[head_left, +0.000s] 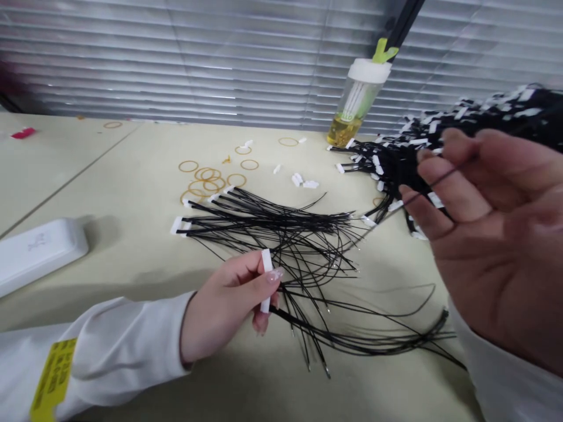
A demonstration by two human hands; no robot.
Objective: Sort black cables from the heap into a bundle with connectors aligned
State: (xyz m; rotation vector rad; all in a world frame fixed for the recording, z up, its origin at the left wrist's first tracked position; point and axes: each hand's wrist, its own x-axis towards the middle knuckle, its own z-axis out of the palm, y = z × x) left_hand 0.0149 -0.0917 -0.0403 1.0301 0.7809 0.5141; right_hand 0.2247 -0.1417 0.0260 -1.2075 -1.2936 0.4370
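My left hand (pixel 229 302) pinches a long white connector housing (pixel 266 262) between thumb and fingers, low over the table. Black wires (pixel 352 346) run out of the housing to the right, some bundled and some loose. Close to the camera, my right hand (pixel 501 234) is raised with curled fingers, gripping a thin black wire (pixel 387 217). That wire slants down left towards the loose wires; its far end is lost among them. Just beyond my left hand lie several finished-looking wire harnesses (pixel 272 220) with white connectors (pixel 178 225) at their left ends.
Rubber bands (pixel 210 179) and small white connectors (pixel 310 184) are scattered behind the harnesses. A big pile of black wires with white connectors (pixel 396 158) fills the back right. A bottle of yellow liquid (pixel 349 120) stands by the blinds. At left lies a white device (pixel 41 252).
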